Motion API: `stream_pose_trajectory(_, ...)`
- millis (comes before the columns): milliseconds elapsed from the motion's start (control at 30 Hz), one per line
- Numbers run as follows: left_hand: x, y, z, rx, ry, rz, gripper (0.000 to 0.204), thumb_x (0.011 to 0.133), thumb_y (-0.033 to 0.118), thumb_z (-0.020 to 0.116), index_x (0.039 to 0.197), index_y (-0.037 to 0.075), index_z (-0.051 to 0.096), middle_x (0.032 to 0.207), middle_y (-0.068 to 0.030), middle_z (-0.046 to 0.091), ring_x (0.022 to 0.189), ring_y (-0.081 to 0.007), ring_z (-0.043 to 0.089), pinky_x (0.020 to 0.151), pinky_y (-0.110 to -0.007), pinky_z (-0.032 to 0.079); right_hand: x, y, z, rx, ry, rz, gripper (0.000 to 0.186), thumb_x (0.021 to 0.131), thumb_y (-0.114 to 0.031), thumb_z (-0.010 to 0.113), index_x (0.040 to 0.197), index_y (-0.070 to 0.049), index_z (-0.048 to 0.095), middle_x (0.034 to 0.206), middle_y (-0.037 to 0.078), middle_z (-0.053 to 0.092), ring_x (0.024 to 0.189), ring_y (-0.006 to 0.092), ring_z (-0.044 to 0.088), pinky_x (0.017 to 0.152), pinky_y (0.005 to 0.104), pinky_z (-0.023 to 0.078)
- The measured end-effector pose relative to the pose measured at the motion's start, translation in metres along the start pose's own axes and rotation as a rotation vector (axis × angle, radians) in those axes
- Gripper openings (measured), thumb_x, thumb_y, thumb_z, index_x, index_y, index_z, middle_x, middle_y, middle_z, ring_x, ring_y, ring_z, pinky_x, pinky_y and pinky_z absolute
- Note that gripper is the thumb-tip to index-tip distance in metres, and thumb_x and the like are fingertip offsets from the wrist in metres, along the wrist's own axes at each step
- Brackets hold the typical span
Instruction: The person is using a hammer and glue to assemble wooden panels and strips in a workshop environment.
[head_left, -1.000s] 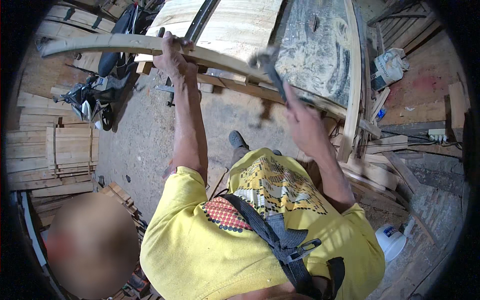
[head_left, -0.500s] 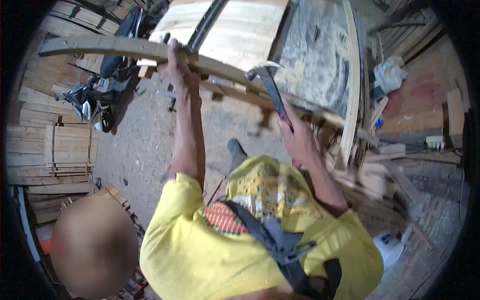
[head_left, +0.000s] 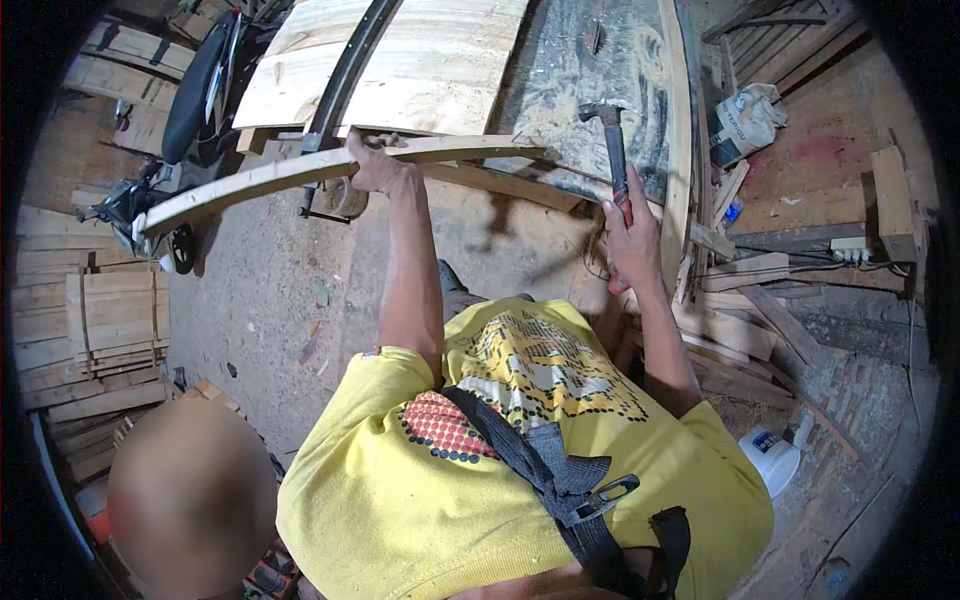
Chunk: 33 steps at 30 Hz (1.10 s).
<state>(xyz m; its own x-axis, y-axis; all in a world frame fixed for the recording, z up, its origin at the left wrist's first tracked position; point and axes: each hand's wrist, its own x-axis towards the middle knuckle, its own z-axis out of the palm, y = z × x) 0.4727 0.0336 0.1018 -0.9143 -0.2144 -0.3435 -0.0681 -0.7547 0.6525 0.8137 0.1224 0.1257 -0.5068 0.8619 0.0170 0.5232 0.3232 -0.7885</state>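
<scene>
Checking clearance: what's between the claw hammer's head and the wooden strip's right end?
The head view shows only sawdusty tabletop between the claw hammer and wooden strip.

Reaching way out front with the left arm [head_left: 410,270], pretty much straight up to the left wrist [head_left: 402,188], then bent off to the left there. Gripping with the left hand [head_left: 372,168], all curled up and closed. Slanting inward a bit with the right arm [head_left: 667,335], not out quite as far, and nearly straight through the right wrist [head_left: 648,283]. Closed up in a grip with the right hand [head_left: 632,242] too. Bare on both forearms, and well apart at the hands.
</scene>
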Motion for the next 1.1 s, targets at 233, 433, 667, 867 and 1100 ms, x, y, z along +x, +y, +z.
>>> stream_pose_trajectory(233,0.007,-0.020,-0.032,-0.045,0.150,0.003,0.039,0.093,0.028,0.071,0.081,0.000,0.047,0.060,-0.0068,0.049,0.044,-0.0177,0.046,0.038,-0.032,0.041,0.027,-0.012,-0.007,0.075,0.001,-0.067,0.064,0.098,-0.015,0.057,0.157,-0.010,0.032,0.102,0.019,0.067,0.083,0.0237,0.062,0.080,0.0355,0.050)
stream_pose_trajectory(433,0.015,-0.025,-0.047,-0.058,0.134,0.033,0.039,0.093,0.031,0.070,0.076,0.007,0.044,0.058,-0.0056,0.048,0.044,-0.0164,0.045,0.040,-0.032,0.041,0.033,-0.012,0.053,0.155,0.190,0.056,0.065,0.100,-0.014,0.051,0.160,-0.011,0.026,0.081,0.009,0.060,0.066,0.0173,0.058,0.060,0.0316,0.048)
stream_pose_trajectory(667,0.028,-0.032,-0.059,-0.023,0.079,0.098,0.035,0.091,0.029,0.072,0.085,0.005,0.047,0.062,-0.0043,0.049,0.046,-0.0143,0.046,0.042,-0.029,0.041,0.043,0.010,0.046,0.057,-0.095,-0.002,0.065,0.100,-0.018,0.052,0.159,-0.011,0.027,0.081,0.010,0.060,0.065,0.0189,0.058,0.062,0.0358,0.049)
stream_pose_trajectory(867,0.031,-0.036,-0.047,-0.055,0.152,0.028,0.037,0.091,0.028,0.072,0.099,-0.002,0.052,0.062,-0.0046,0.048,0.047,-0.0148,0.046,0.041,-0.030,0.042,0.041,0.040,0.075,0.140,0.154,-0.068,0.062,0.100,-0.014,0.052,0.157,-0.003,0.029,0.071,0.009,0.058,0.059,0.0198,0.056,0.058,0.0364,0.048)
stream_pose_trajectory(1100,0.016,-0.022,-0.043,0.014,0.179,0.028,0.042,0.089,0.030,0.076,0.093,-0.003,0.051,0.067,-0.0077,0.053,0.049,-0.0164,0.049,0.039,-0.031,0.040,0.051,0.020,0.051,0.116,-0.046,-0.002,0.064,0.100,-0.012,0.050,0.160,-0.016,0.027,0.084,0.010,0.061,0.064,0.0185,0.056,0.059,0.0339,0.048)
